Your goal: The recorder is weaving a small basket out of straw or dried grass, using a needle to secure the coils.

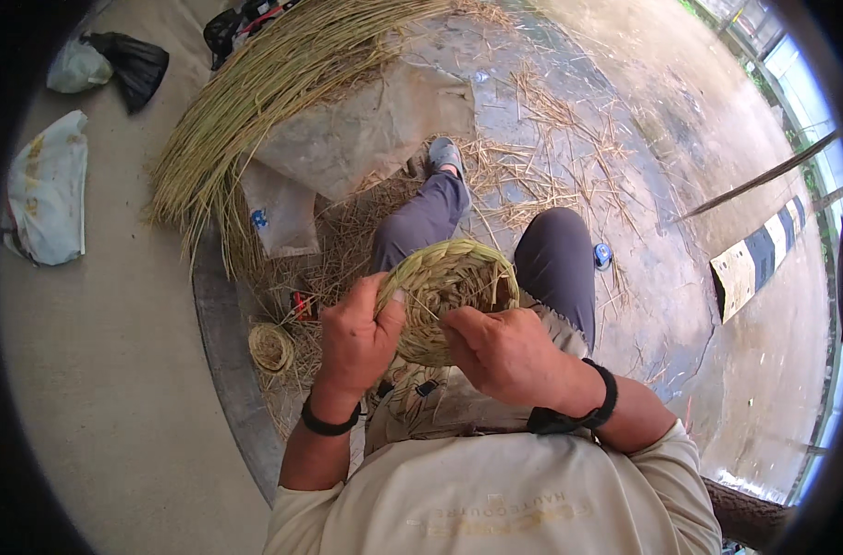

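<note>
1. The woven straw basket (444, 259) sits at the centre of the frame, its open side showing.
2. The left hand (358, 324) grasps its left rim, thumb on top.
3. The right hand (504, 351) is curled tight at its lower-right edge; whether it also pinches a strand I cannot tell.
4. A smaller straw basket (257, 346) lies lower left of centre.
5. A straw bundle (264, 102) spreads across the upper left.
</note>
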`<state>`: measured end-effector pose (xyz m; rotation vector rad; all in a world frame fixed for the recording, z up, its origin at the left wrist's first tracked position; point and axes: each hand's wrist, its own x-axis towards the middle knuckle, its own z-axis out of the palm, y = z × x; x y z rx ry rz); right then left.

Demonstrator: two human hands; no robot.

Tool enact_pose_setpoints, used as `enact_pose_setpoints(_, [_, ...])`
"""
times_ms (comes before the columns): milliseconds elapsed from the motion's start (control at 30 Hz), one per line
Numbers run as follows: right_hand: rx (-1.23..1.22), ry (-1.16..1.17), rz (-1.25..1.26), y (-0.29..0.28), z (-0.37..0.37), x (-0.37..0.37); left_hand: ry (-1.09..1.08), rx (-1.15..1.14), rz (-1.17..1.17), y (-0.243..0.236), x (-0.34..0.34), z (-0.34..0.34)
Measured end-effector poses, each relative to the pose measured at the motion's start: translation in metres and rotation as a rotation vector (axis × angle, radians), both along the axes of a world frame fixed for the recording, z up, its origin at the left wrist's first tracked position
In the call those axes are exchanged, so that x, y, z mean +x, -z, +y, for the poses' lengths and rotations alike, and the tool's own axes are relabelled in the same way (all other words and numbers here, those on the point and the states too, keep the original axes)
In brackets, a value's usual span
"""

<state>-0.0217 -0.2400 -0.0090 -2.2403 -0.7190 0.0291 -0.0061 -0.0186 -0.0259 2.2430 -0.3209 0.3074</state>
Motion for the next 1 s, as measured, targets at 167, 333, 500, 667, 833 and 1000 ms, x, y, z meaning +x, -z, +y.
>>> enact_pose_setpoints(167, [0.047,0.026,0.0,0.006,0.01,0.003,-0.012,0.055,-0.045,-0.002,-0.008,-0.011])
enact_pose_setpoints(333, [0.239,0.05,0.105,0.004,0.011,0.017,0.082,0.084,-0.041,0.004,-0.009,-0.014])
enact_pose_setpoints(500, [0.254,-0.066,0.312,0.004,-0.008,0.008,0.077,0.177,-0.003,-0.009,0.009,0.003])
enact_pose_setpoints(667, [0.271,-0.007,0.194,0.01,0.0,0.019,0.217,0.247,-0.053,0.002,0.005,-0.006])
enact_pose_setpoints(833, [-0.063,0.051,-0.13,-0.022,-0.021,0.025,0.323,0.382,-0.093,-0.002,0.006,-0.001])
enact_pose_setpoints(1000, [-0.105,-0.015,-0.013,0.005,-0.011,0.053,0.45,0.495,-0.182,0.0,0.001,-0.017])
